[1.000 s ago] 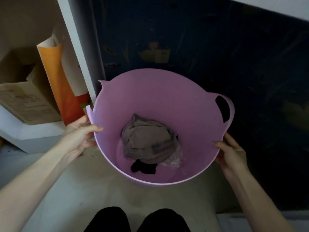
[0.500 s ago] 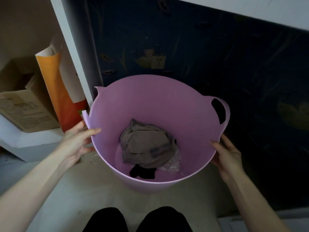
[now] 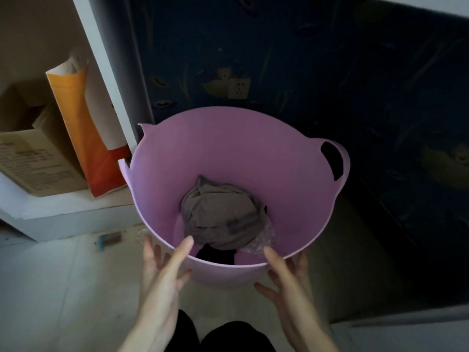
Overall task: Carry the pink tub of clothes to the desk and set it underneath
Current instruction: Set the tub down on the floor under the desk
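The pink tub [image 3: 228, 148] stands in the dark space beside the desk's white upright panel [image 3: 106, 72], with the blue wall behind it. A grey-brown bundle of clothes [image 3: 223, 214] lies at its bottom, with a black piece and some clear plastic under it. My left hand [image 3: 162, 270] and my right hand [image 3: 286, 278] are at the tub's near wall. Their fingers are spread against the outside and each thumb reaches over the rim. Neither hand is closed around the rim or on the tub's handles.
An orange and white paper bag [image 3: 83, 138] and a cardboard box [image 3: 33, 158] sit on a low white ledge [image 3: 63, 214] at the left. A wall socket [image 3: 238, 88] is behind the tub. A small object [image 3: 109, 240] lies on the floor. My dark-clad knees [image 3: 228, 336] are below.
Both hands have left the tub's left and right sides and come together at its near wall. The tub now sits lower and farther in beside the white panel.
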